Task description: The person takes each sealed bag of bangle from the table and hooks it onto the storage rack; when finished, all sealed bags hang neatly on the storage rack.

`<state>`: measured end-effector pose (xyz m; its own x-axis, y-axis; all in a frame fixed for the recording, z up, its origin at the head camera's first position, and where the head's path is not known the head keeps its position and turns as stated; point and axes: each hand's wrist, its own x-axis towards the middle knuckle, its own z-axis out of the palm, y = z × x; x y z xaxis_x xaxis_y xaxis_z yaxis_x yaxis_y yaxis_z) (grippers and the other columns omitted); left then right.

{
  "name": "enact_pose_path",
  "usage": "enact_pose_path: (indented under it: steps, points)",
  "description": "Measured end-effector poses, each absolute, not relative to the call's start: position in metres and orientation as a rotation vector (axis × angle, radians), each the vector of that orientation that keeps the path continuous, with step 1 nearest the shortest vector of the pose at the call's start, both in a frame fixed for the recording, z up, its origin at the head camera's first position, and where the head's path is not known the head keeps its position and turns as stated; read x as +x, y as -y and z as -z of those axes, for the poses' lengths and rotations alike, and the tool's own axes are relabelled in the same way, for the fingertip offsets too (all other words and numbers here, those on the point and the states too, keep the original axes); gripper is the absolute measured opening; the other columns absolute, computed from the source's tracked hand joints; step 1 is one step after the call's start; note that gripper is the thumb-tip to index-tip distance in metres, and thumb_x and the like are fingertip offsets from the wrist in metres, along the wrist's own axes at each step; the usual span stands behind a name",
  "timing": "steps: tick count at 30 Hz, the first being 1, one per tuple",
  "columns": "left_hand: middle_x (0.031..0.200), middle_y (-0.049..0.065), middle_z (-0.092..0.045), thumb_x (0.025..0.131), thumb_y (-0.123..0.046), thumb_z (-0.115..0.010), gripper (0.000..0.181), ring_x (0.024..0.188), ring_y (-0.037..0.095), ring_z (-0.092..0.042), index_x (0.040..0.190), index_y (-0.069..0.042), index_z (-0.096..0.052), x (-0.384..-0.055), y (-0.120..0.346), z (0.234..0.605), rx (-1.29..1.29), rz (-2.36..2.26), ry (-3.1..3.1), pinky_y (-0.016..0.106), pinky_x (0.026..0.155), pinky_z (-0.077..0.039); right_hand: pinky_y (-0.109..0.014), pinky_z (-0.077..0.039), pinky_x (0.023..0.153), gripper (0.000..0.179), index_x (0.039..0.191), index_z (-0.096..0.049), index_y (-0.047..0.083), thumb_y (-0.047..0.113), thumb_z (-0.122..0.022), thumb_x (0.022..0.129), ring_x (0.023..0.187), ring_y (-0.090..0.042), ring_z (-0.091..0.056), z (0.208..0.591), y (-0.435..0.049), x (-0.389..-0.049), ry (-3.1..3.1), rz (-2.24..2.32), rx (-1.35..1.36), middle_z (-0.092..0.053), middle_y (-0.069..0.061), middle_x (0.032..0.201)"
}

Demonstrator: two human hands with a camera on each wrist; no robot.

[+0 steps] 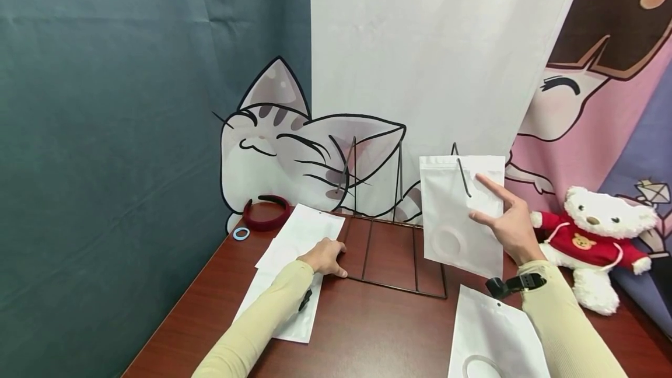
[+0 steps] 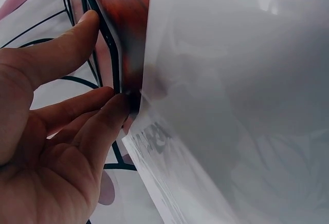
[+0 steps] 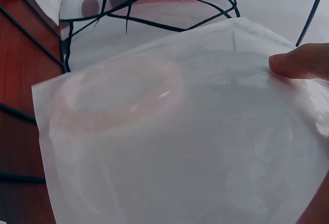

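Observation:
A white zip bag [image 1: 446, 209] hangs with its top on a dark wire hook [image 1: 464, 178], whose tip shows in front of the bag. My right hand [image 1: 511, 229] holds this bag by its right side, with the thumb on its front face in the right wrist view. A pale ring shape [image 3: 121, 98] shows through the bag. My left hand [image 1: 322, 256] is at the left edge of the black wire rack [image 1: 391, 286]; its thumb and fingertips grip the wire [image 2: 114, 59]. Beside it lie white bags [image 1: 291, 235] on the table.
Another white bag [image 1: 496, 331] with a ring inside lies at the front right. A dark red headband [image 1: 268, 223] and a light blue ring [image 1: 241, 234] sit at the back left. To the right is a white teddy bear [image 1: 590, 244]. Printed curtains [image 1: 420, 45] hang behind the table.

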<state>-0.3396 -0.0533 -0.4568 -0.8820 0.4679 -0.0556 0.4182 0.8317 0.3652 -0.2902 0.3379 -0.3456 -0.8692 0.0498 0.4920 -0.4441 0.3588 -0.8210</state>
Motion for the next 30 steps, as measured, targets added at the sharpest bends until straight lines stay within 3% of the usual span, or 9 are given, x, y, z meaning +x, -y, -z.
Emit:
enact_pose_path:
  steps: [9, 12, 15, 17, 19, 21, 24, 26, 30]
  points:
    - [0.124, 0.022, -0.072, 0.081, -0.024, -0.094, 0.058, 0.120, 0.035, -0.066, 0.128, 0.000, -0.070, -0.340, 0.052, 0.457, 0.700, -0.514, -2.879, 0.045, 0.106, -0.054, -0.008, -0.049, 0.085, 0.085, 0.159, -0.050, 0.027, -0.006, -0.080, 0.086, 0.114, 0.004, -0.056, 0.343, -0.343, -0.299, 2.314, -1.404, 0.225, -0.051, 0.006, 0.157]
    - [0.125, 0.021, -0.072, 0.081, -0.024, -0.094, 0.058, 0.121, 0.035, -0.066, 0.128, -0.001, -0.070, -0.340, 0.052, 0.457, 0.701, -0.505, -2.879, 0.045, 0.106, -0.054, -0.007, -0.048, 0.084, 0.084, 0.158, -0.050, 0.027, -0.005, -0.081, 0.087, 0.114, 0.006, -0.053, 0.345, -0.346, -0.302, 2.324, -1.390, 0.221, -0.052, 0.011, 0.156]
    - [0.125, 0.021, -0.072, 0.081, -0.025, -0.094, 0.058, 0.121, 0.035, -0.066, 0.129, -0.001, -0.070, -0.340, 0.052, 0.457, 0.695, -0.496, -2.878, 0.045, 0.106, -0.054, -0.010, -0.046, 0.068, 0.083, 0.157, -0.052, 0.027, -0.002, -0.082, 0.087, 0.092, 0.009, -0.053, 0.347, -0.350, -0.304, 2.342, -1.351, 0.218, -0.070, 0.011, 0.116]
    - [0.125, 0.021, -0.071, 0.081, -0.025, -0.094, 0.058, 0.121, 0.035, -0.066, 0.129, -0.001, -0.070, -0.340, 0.052, 0.457, 0.690, -0.492, -2.877, 0.045, 0.106, -0.054, -0.015, -0.045, 0.057, 0.082, 0.157, -0.052, 0.027, -0.001, -0.083, 0.087, 0.075, 0.005, -0.049, 0.351, -0.352, -0.304, 2.361, -1.331, 0.213, -0.060, 0.013, 0.087]
    - [0.124, 0.021, -0.072, 0.081, -0.025, -0.094, 0.058, 0.120, 0.035, -0.066, 0.128, -0.002, -0.070, -0.340, 0.052, 0.457, 0.690, -0.493, -2.878, 0.045, 0.105, -0.054, -0.014, -0.046, 0.058, 0.082, 0.158, -0.050, 0.028, 0.001, -0.082, 0.088, 0.084, 0.001, -0.057, 0.355, -0.355, -0.303, 2.390, -1.319, 0.210, -0.061, 0.014, 0.088]
    - [0.125, 0.022, -0.071, 0.081, -0.024, -0.094, 0.058, 0.121, 0.035, -0.066, 0.129, -0.001, -0.070, -0.340, 0.052, 0.457, 0.689, -0.504, -2.873, 0.045, 0.106, -0.054, -0.012, -0.051, 0.069, 0.081, 0.160, -0.048, 0.029, 0.001, -0.080, 0.091, 0.116, -0.008, -0.062, 0.361, -0.359, -0.302, 2.413, -1.339, 0.224, -0.070, 0.011, 0.129]
    - [0.125, 0.022, -0.071, 0.081, -0.024, -0.094, 0.058, 0.121, 0.035, -0.066, 0.129, -0.001, -0.070, -0.340, 0.053, 0.457, 0.692, -0.517, -2.873, 0.045, 0.106, -0.054, -0.008, -0.051, 0.083, 0.080, 0.161, -0.045, 0.027, 0.001, -0.077, 0.093, 0.141, -0.011, -0.048, 0.373, -0.367, -0.301, 2.435, -1.363, 0.246, -0.046, 0.010, 0.163]
    - [0.126, 0.022, -0.071, 0.081, -0.024, -0.094, 0.059, 0.121, 0.035, -0.065, 0.130, -0.001, -0.070, -0.340, 0.053, 0.458, 0.698, -0.524, -2.870, 0.045, 0.106, -0.054, -0.007, -0.051, 0.084, 0.079, 0.162, -0.044, 0.025, 0.000, -0.076, 0.093, 0.133, -0.002, -0.053, 0.382, -0.372, -0.299, 2.438, -1.384, 0.254, -0.048, 0.001, 0.163]
    - [0.125, 0.021, -0.072, 0.081, -0.024, -0.094, 0.058, 0.121, 0.036, -0.065, 0.129, -0.001, -0.070, -0.340, 0.054, 0.458, 0.709, -0.522, -2.873, 0.046, 0.106, -0.053, -0.007, -0.050, 0.086, 0.078, 0.162, -0.044, 0.022, 0.000, -0.075, 0.095, 0.113, 0.018, -0.056, 0.402, -0.385, -0.290, 2.471, -1.373, 0.262, -0.060, 0.005, 0.151]
